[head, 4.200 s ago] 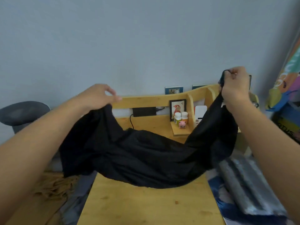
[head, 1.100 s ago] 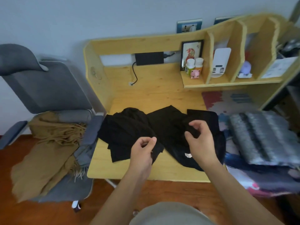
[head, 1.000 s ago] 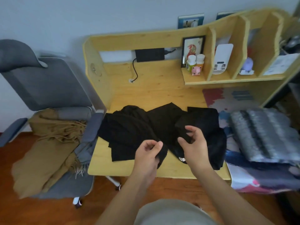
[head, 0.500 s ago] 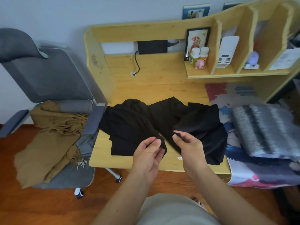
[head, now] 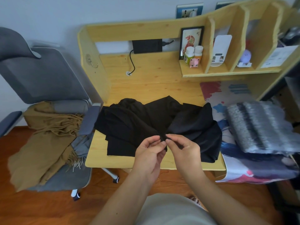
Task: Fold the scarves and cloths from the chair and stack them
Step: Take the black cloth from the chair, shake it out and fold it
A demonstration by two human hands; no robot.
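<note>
A black cloth (head: 146, 120) lies bunched across the front of the wooden desk (head: 155, 85). My left hand (head: 150, 151) and my right hand (head: 184, 147) meet at its near edge, fingertips almost touching, each pinching the black fabric. A brown fringed scarf (head: 43, 138) is draped over the seat of the grey chair (head: 40, 75) at the left, with a grey cloth (head: 82, 142) partly under it. A folded grey striped scarf (head: 261, 125) lies at the right on a printed cloth (head: 253, 168).
The desk's shelf holds a framed picture (head: 191, 39), two small bottles (head: 193, 54), a pink toy (head: 194, 62) and a white device (head: 220, 49). A black cable (head: 132, 62) runs down the desk's back. Red-brown wooden floor (head: 48, 208) lies below.
The black cloth went from held stretched in the air to lying on the desk. Over the last second my hands came together at its near edge, and the view shifted.
</note>
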